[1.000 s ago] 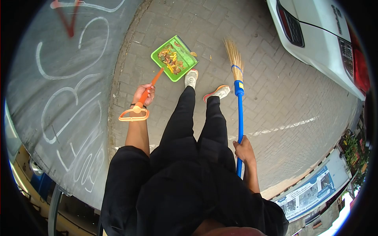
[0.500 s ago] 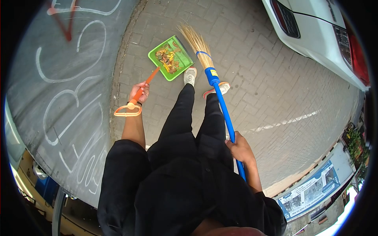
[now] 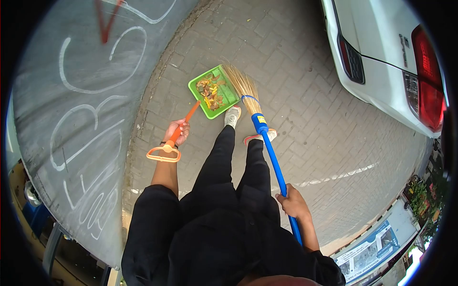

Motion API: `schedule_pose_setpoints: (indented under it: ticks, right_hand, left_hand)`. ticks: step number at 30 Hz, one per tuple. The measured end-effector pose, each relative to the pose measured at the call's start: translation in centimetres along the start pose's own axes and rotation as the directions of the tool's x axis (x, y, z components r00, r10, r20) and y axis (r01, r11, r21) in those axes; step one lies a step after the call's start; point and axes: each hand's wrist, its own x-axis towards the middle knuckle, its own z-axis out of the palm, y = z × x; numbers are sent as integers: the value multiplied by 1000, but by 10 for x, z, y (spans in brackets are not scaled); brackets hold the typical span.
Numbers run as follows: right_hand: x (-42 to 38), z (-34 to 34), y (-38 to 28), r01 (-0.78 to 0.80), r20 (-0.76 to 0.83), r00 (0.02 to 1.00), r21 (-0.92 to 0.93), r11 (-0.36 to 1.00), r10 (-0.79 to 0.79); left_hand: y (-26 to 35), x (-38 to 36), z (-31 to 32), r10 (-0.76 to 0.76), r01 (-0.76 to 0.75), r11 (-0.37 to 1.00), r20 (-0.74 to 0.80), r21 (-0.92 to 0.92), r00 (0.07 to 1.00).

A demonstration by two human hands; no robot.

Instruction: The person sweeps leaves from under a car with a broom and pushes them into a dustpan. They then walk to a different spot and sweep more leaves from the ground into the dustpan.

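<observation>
My left hand [image 3: 177,133] is closed around the orange handle [image 3: 192,112] of a green dustpan [image 3: 232,98]. Dry brown and yellow leaves [image 3: 210,93] lie in the pan, which is in front of my left shoe [image 3: 232,117]. My right hand [image 3: 294,202] grips the blue stick of a broom [image 3: 273,159]. The broom's straw bristles [image 3: 242,86] point away from me, and their tips reach the dustpan's right edge. Its blue collar is near my right shoe [image 3: 261,136].
Grey paving bricks [image 3: 329,143] cover the ground. A grey wall or panel [image 3: 90,114] with white painted lettering stands along the left. The white car [image 3: 377,62] with a red tail light is at the upper right. A blue and white banner [image 3: 367,252] and plants [image 3: 420,200] are at the lower right.
The dustpan and broom appear lower in view, and the bristles are now closer to the pan's right edge. More of the car shows. Both hands keep their grips.
</observation>
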Motion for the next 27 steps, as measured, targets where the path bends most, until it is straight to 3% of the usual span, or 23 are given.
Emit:
schedule_pose_setpoints:
  ticks: [3,5,7,9,10,12,15,17,19,21,24,27]
  right_hand:
    - [-1,-43,-37,-94,-88,991,56,994,98]
    - [23,-75,-62,-84,-198,977,-2,996,82]
    - [77,-105,-69,19,-344,937,-110,994,-56]
    - [134,-131,-97,23,-448,882,-269,963,-146]
    - [172,-142,-103,42,-477,844,-396,917,-245]
    - [211,-154,-145,-10,-488,851,-387,922,-195]
    - [250,-158,-162,-69,-461,858,-543,837,-229]
    - [232,-155,-154,-59,-305,929,-683,728,-211]
    - [164,-146,-148,31,-128,974,-742,670,-186]
    - [106,-138,-127,52,-89,981,-736,675,-173]
    - [54,-121,-115,57,-91,980,-719,693,-175]
    - [59,-108,-112,44,-161,965,-684,728,-209]
  left_hand:
    - [-8,-13,-2,-4,7,995,36,-101,999]
    - [-9,-11,-12,-18,38,979,98,-202,995]
    - [-14,-9,-16,5,26,960,110,-278,994]
    - [-20,-3,-23,11,31,947,129,-321,992]
    - [-23,3,-26,34,19,935,143,-355,989]
    - [-28,7,-24,65,6,920,167,-392,984]
    - [-36,15,-20,78,-12,917,150,-399,986]
    - [-34,18,-15,79,-3,910,166,-416,983]
    - [-31,19,-8,55,-4,919,116,-394,992]
    - [-29,19,3,57,-37,929,43,-368,997]
    - [-31,25,0,61,-34,925,59,-379,996]
    - [-31,28,-1,79,-58,935,45,-351,996]
